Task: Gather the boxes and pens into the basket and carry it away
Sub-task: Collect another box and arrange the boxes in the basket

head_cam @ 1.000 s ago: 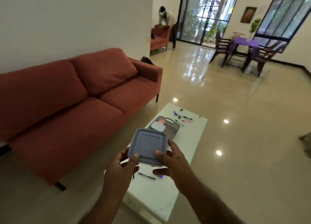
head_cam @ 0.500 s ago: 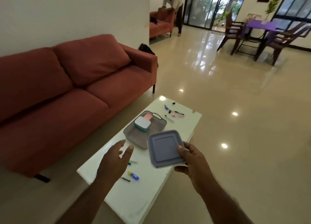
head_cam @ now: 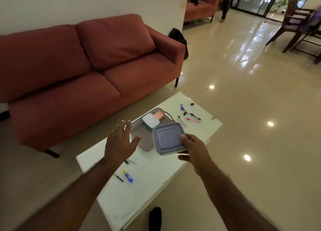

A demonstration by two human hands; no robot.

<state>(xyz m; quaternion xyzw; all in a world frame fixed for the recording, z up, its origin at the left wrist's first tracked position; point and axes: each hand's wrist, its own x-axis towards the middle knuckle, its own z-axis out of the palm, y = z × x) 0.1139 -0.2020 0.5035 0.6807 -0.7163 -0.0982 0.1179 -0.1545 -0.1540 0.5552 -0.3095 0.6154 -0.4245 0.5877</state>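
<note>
My right hand [head_cam: 193,148] grips a square grey-blue lidded box [head_cam: 168,138] by its near right corner, holding it over the near end of the grey perforated basket [head_cam: 145,138]. Inside the basket lie a teal box with a white lid [head_cam: 150,122] and a pink box [head_cam: 159,115]. My left hand [head_cam: 121,142] hovers open just left of the basket, fingers spread. Several pens [head_cam: 189,116] lie on the white table [head_cam: 156,178] beyond the basket. A blue and yellow marker [head_cam: 128,176], a black pen [head_cam: 119,177] and a green-tipped pen [head_cam: 129,161] lie near my left forearm.
A red sofa [head_cam: 78,71] runs along the table's left side. Glossy tiled floor [head_cam: 251,109] spreads to the right. Dark wooden chairs [head_cam: 298,24] stand far right. A person's legs [head_cam: 225,3] show by a second sofa at the back. A dark object [head_cam: 155,219] sits below the table's near edge.
My left hand let go of the grey-blue box and opened beside the basket. My right hand carried the box forward over the basket, and my view tilted down.
</note>
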